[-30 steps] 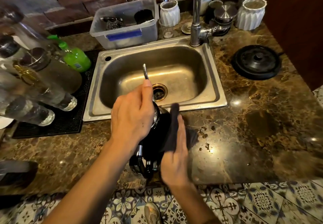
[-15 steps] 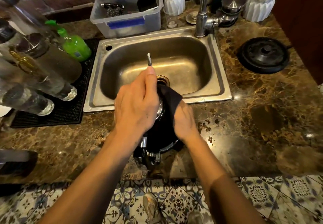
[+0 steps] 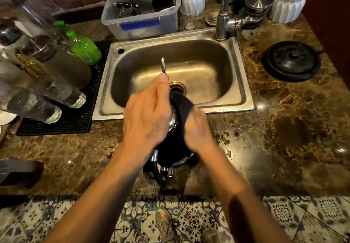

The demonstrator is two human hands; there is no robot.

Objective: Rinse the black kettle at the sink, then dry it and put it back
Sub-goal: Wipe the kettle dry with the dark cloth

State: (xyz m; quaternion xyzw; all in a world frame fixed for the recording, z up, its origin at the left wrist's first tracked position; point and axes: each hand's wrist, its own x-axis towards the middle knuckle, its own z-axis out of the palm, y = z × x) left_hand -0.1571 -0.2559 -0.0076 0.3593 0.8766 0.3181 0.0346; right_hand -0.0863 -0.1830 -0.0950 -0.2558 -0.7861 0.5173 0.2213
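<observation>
Two hands meet before the sink: our left hand clasps the black kettle steady while our right hand grips the cloth drying it.

The left hand is gripping the black kettle from above, over the front strip of the desk, just in front of the sink. The kettle's thin metal spout is sticking up past the fingers toward the basin. The right hand, slightly blurred, is holding a dark cloth against the kettle's right side. The handle is pointing toward the desk's front edge. A round black base is sitting near the right edge. A green bottle is sitting on a black mat left of the sink, and a clear plastic bin is standing behind it, beside the faucet.
</observation>
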